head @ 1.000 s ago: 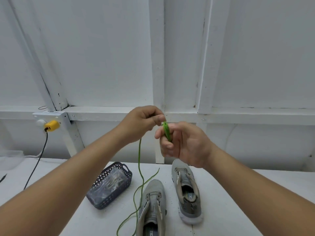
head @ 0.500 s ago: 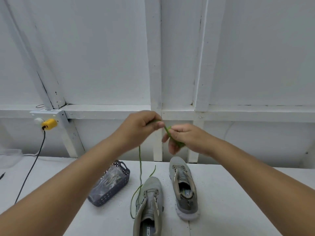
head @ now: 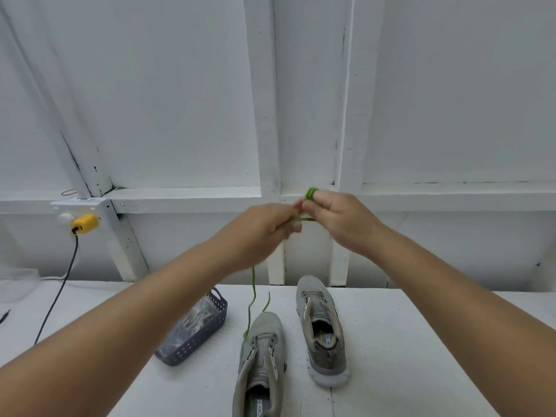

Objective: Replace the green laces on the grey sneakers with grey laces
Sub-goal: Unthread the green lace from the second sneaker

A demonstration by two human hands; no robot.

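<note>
Near sneaker (head: 261, 365), closest to the camera on the white surface (head: 406, 356): eyelets look bare, tongue loose, no lace threaded. Far sneaker (head: 320, 329) just beside it to the right, heel toward the camera: also unlaced as far as visible. Judgement: green laces are out of both shoes; grey lacing not yet begun on either.

Blue perforated basket (head: 195, 329) left of the near sneaker, tilted on its side. It holds a clear plastic packet; contents pale and blurred, cannot tell whether these are the grey laces.

Green lace (head: 253, 285) hangs from the hands down to the surface, loose end trailing near the toe of the near sneaker.

Hands raised above the shoes, close together. Left hand (head: 264, 227) curled, pinching the lace; a short green span runs across to the right hand (head: 340, 218), whose fingers carry several green turns at the tips. Judgement: removed lace is being wound into a coil for storage. Left to do: set it aside, fetch grey laces, thread both shoes.

Behind: white panelled wall, yellow plug (head: 85, 224) with a dark cable
</note>
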